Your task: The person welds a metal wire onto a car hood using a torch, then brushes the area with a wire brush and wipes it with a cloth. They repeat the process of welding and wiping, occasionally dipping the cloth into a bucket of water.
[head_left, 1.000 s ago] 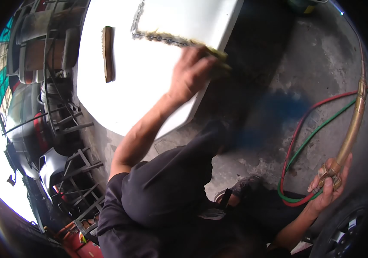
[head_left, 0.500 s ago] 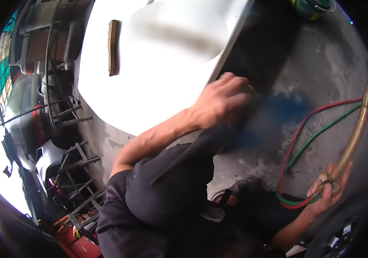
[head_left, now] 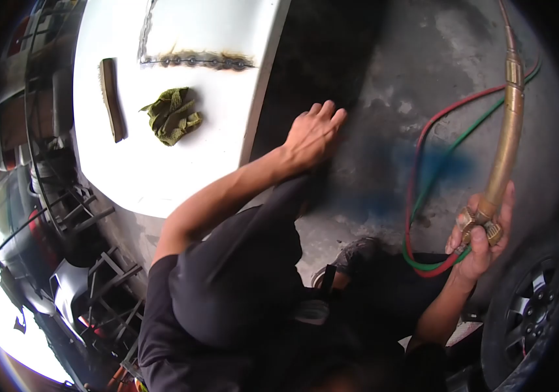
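Plainly, brass torch [head_left: 507, 134] between right fingers [head_left: 480, 243].

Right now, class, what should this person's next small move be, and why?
Probably best: use the left hand to shift the green cloth farther from the scorched seam. The cloth lies on the white panel close to that seam, the right hand holds a brass-coloured torch, and nothing shows in the left one.

White panel [head_left: 181, 173], crumpled cloth [head_left: 171, 117], brush [head_left: 113, 101] atop
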The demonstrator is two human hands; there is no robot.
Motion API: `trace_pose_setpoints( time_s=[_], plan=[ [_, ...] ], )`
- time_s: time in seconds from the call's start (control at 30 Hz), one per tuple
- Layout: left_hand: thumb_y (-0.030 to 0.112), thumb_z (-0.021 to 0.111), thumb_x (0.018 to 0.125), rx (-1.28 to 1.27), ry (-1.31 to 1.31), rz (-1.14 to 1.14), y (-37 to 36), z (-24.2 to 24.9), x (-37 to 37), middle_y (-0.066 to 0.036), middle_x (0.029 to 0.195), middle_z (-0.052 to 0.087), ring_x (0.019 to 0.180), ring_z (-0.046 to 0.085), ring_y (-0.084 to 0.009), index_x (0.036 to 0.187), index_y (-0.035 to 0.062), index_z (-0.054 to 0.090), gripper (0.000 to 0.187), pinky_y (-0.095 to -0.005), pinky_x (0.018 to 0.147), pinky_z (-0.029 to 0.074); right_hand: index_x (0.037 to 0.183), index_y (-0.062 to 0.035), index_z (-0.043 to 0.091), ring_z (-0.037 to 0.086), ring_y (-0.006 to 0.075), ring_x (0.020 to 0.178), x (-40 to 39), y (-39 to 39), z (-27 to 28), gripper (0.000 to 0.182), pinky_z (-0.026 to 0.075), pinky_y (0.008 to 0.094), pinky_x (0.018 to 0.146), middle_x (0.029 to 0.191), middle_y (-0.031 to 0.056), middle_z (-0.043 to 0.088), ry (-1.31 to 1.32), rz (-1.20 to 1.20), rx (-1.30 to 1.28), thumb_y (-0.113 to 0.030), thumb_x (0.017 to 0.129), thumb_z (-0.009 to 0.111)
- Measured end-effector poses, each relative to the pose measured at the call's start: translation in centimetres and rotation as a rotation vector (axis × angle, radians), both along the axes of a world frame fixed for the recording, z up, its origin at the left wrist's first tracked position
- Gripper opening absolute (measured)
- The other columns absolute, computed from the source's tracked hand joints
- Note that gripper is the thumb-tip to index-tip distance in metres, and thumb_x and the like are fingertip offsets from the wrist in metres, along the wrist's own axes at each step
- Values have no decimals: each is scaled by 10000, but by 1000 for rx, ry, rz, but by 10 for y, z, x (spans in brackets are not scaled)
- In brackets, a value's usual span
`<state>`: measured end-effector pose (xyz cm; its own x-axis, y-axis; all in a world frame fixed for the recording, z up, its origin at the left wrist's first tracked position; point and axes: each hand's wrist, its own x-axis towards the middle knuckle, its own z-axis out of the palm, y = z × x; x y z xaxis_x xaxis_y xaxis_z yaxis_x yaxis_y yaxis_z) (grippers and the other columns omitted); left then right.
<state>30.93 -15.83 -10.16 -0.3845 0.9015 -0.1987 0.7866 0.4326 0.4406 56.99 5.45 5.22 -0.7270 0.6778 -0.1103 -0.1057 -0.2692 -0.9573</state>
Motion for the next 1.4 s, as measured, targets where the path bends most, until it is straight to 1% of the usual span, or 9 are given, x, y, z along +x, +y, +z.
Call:
trace_pose_setpoints(
  time_s=[0.1,0.23,0.37,0.5,0.63,0.7,0.77,1.0,1.4],
  plan=[
    [317,701,951,-340,-198,136,32,-31,-14,-248,1257,556,1141,635,-412,1231,30,552,428,-503,880,568,1645,-28,250,610,153,558,2,-2,-1,843,514,250,397,1006,208,578,25,33,-27,-58,894,633],
    [414,568,1017,273,-333,224,-19,-221,-14,-303,1388,502,1325,517,-488,1315,35,540,483,-543,1053,485,1650,-34,232,576,122,530,6,-5,-3,839,504,240,380,995,185,551,53,84,19,-103,925,649],
    [370,533,1051,40,-393,164,-5,-67,-29,-274,1282,543,1176,570,-439,1203,11,597,395,-515,1006,457,1653,-37,222,611,131,555,13,-8,-7,847,520,239,391,1008,187,553,51,102,-13,-107,927,650],
    [131,650,977,517,-318,359,-46,68,-27,-219,1143,560,1009,582,-386,1047,0,594,158,-436,883,483,1650,-42,245,596,126,553,6,-16,-8,837,513,235,390,1023,181,556,34,174,3,-118,928,662],
    [179,608,1035,670,160,577,-146,95,-68,-155,1071,562,957,589,-252,1001,-7,578,191,-364,816,495,1645,-63,282,606,139,586,-4,-28,-9,829,517,236,404,1036,174,561,73,291,1,-93,915,673],
    [306,543,1082,639,-211,982,-181,95,-79,-96,1013,601,945,574,-193,1066,-12,615,327,-365,851,471,1641,-138,337,636,180,692,-11,-31,-5,850,568,268,501,1028,165,576,33,370,-84,-14,882,698],
    [360,530,1095,513,-70,1072,-209,102,-86,-68,979,618,910,570,-163,1113,3,621,369,-349,832,480,1638,-144,348,654,194,725,-17,-34,-7,864,582,276,531,1031,162,579,57,424,-102,61,860,662],
    [381,660,1041,659,-267,1057,-215,125,-66,-82,986,737,802,644,-118,1145,7,737,396,-266,640,497,1599,-112,427,660,163,675,-32,-68,-12,855,575,276,531,1042,151,622,-104,489,-146,167,815,623],
    [414,739,977,577,-349,968,-226,134,-101,-115,1032,746,876,690,-176,999,-9,809,429,-320,786,584,1562,-92,493,634,102,633,-81,-106,-37,795,539,256,567,891,72,646,-201,744,-59,145,827,683]
  ],
)
